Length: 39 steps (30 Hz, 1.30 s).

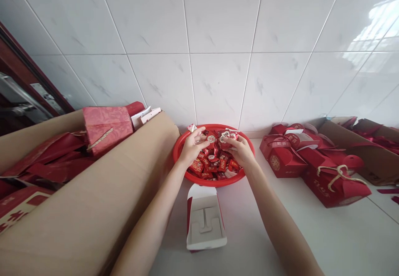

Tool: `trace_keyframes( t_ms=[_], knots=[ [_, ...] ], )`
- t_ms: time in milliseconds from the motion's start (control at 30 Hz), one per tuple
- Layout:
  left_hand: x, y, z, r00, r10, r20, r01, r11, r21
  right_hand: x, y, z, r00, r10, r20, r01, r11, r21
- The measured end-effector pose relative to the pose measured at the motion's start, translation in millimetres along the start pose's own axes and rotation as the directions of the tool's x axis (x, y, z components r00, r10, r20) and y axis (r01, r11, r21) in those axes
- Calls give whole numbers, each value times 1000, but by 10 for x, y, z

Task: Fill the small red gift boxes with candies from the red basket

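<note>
Both of my hands are over a red plastic basket (178,151) filled with wrapped candies (215,163), mostly in red wrappers. At the basket's left side, my left hand (193,145) has its fingers closed on wrapped candies, one with a pale wrapper end sticking up past the fingers. On the right, my right hand (240,149) pinches wrapped candies, their red and white wrappers showing above the fingertips. In front of the basket, between my forearms, an open gift box (204,222) shows its white inside and red outer sides, with nothing in it.
A large cardboard carton (137,163) with red bags and boxes stands at the left. Several closed red gift boxes (333,176), one with a cord handle, are grouped at the right. Behind them sits another cardboard carton (346,153). A tiled wall (218,80) rises behind the basket.
</note>
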State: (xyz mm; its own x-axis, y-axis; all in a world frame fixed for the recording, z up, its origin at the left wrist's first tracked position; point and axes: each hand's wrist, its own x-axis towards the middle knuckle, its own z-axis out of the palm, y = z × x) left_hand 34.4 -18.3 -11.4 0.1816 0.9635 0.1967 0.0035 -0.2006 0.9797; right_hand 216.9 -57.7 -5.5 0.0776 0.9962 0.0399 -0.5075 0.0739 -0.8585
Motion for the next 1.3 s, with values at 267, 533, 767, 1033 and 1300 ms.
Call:
trace_keyframes(
  t_ms=[267,533,767,1033,1300],
  knots=[
    [19,105,103,993,6,116,4,996,-90,3,-7,-33,999,31,36,-31,999,-14],
    [56,154,108,989,-3,145,5,1000,-17,-10,-22,-9,1000,21,13,-21,1000,-21],
    [195,70,30,993,-76,92,57,980,190,14,-26,-11,996,-10,-89,9,1000,-16],
    [281,-186,-69,894,-207,397,-149,700,699,17,-24,-17,996,-25,-83,24,1000,-14],
    [330,-231,-114,881,-302,363,-138,571,810,25,-28,-17,996,-22,-88,24,999,22]
  ],
)
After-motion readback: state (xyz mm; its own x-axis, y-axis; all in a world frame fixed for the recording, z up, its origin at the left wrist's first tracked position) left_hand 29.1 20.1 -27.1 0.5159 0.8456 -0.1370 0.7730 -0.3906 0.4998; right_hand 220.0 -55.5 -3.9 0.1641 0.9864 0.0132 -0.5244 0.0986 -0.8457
